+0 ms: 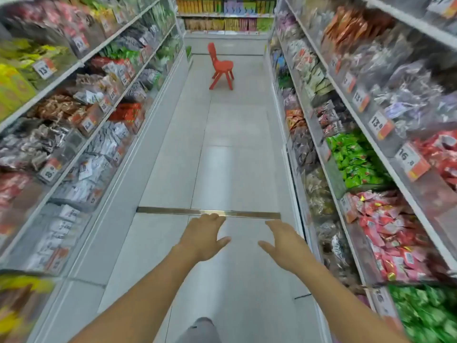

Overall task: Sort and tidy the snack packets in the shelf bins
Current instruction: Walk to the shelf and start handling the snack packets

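**Both hands empty in the snack aisle**

The left hand point(204, 237) and right hand point(284, 243) reach forward over the floor point(230, 144), palms down, fingers relaxed, holding nothing. Snack packets point(356, 162) fill clear shelf bins point(333, 174) on both sides of the aisle, apart from the hands. A red chair point(220, 66) stands far down the aisle.
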Demonstrator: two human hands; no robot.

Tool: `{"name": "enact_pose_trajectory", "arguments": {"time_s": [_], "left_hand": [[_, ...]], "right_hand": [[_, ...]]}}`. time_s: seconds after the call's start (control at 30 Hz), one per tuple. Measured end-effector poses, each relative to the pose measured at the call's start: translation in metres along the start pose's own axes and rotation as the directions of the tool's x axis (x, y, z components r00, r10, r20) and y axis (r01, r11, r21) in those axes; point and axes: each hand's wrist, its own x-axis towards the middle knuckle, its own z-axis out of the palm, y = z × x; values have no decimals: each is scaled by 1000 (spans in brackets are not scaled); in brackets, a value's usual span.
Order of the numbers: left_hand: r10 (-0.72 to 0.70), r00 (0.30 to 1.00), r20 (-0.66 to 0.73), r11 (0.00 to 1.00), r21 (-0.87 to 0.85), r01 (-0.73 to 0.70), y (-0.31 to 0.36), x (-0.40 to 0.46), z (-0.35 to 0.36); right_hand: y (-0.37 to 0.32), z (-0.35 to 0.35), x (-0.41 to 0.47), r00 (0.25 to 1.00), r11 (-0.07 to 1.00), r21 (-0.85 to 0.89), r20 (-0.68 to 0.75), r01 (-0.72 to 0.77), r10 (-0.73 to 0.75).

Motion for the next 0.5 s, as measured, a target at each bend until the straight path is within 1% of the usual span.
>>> {"name": "enact_pose_trajectory", "arguments": {"time_s": [0.13, 0.23, 0.33, 0.4, 0.5], "left_hand": [[-10, 996, 88, 998, 57, 4, -43, 39, 40], [-24, 987, 160, 998, 68, 13, -83, 97, 60], [-56, 970, 238, 998, 23, 52, -119, 165, 50], [-59, 956, 286, 996, -46, 75, -133, 210, 28], [-15, 945, 326, 996, -76, 42, -149, 285, -14]], "right_hand": [[20, 38, 66, 979, 998, -37, 194, -49, 55], [25, 54, 140, 951, 996, -72, 302, -55, 75], [22, 45, 217, 926, 989, -125, 357, -84, 124], [15, 24, 260, 909, 985, -104, 382, -139, 169], [9, -16, 327, 904, 984, -83, 389, -156, 176]]}}
